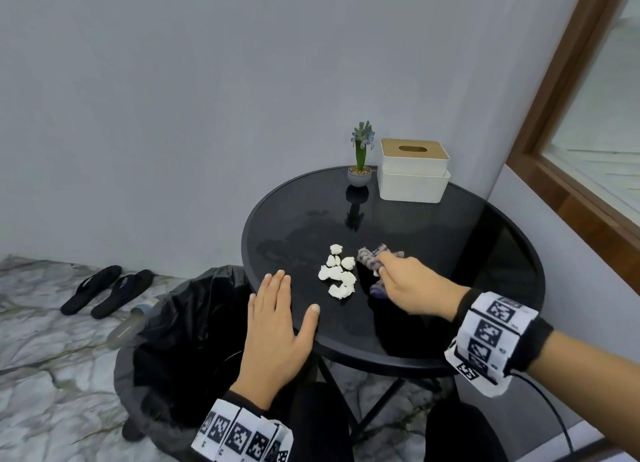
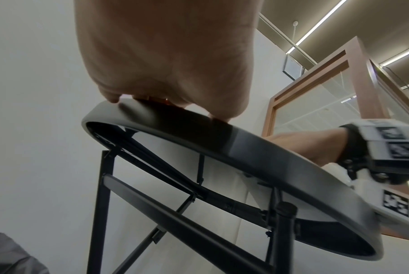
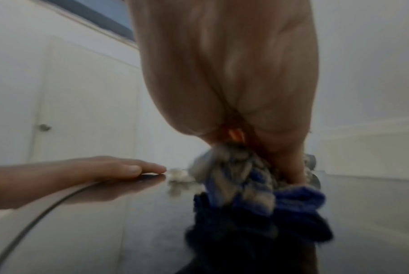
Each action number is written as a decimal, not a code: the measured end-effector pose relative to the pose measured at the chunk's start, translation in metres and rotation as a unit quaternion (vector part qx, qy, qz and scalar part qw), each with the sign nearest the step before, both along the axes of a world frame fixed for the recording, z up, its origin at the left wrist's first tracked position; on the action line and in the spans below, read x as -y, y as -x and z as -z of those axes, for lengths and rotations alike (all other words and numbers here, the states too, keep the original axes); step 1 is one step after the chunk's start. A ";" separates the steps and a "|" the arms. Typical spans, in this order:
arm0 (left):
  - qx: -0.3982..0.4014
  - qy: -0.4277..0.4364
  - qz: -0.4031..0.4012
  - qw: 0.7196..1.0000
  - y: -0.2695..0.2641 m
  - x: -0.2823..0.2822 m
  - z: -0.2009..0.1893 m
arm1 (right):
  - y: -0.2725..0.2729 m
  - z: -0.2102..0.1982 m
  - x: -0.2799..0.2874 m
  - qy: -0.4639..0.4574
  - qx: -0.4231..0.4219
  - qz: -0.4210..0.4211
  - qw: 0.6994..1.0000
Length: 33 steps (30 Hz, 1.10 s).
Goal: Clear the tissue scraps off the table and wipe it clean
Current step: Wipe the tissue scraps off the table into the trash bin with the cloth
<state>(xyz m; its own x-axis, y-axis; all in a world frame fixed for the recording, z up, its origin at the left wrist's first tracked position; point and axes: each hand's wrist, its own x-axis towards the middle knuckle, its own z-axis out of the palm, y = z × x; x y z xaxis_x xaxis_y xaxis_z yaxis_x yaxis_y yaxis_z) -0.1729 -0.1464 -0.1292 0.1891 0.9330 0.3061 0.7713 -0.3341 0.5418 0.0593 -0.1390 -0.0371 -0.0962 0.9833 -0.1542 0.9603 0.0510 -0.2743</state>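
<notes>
Your right hand (image 1: 410,285) gripped a bunched blue-and-grey cloth (image 1: 375,264), fingers curled round it, and pressed it down on the round black table (image 1: 450,253) about midway between the near and far edges. The cloth ran lengthwise from the near side toward the far side, one end poking out past your fingers toward the far edge and a darker blue end trailing toward the near edge. In the right wrist view the cloth (image 3: 250,187) hung from your closed fingers onto the glossy top; that view was blurred.

The scraps (image 1: 337,271) lay in a loose white cluster just left of the cloth, close to it, though whether they touched it could not be told. The cluster's long axis ran near to far, with the smallest wad at the far end and the largest at the near end.

Your left hand (image 1: 277,326) lay flat and held nothing, fingers straight and together, thumb spread, resting over the table's left near edge with the fingertips pointing toward the far side. From the left wrist view the fingertips (image 2: 112,97) rested on the rim (image 2: 245,140).

A bin (image 1: 180,340) lined with a black bag stood on the floor below that left edge. At the far edge stood a small potted plant (image 1: 360,160) and, just right of it, a white tissue box (image 1: 414,170). A pair of black sandals (image 1: 107,290) lay on the floor by the wall.
</notes>
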 end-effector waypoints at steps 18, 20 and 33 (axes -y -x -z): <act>0.025 0.041 0.012 0.999 0.028 -0.037 -0.002 | -0.004 0.020 -0.002 0.104 0.076 -0.122 0.984; 0.033 0.043 0.017 0.998 0.027 -0.036 -0.002 | 0.007 0.020 -0.005 0.098 0.072 -0.116 0.986; 0.080 0.053 0.014 0.995 0.036 -0.036 0.001 | 0.072 0.026 -0.057 0.077 0.045 -0.077 0.993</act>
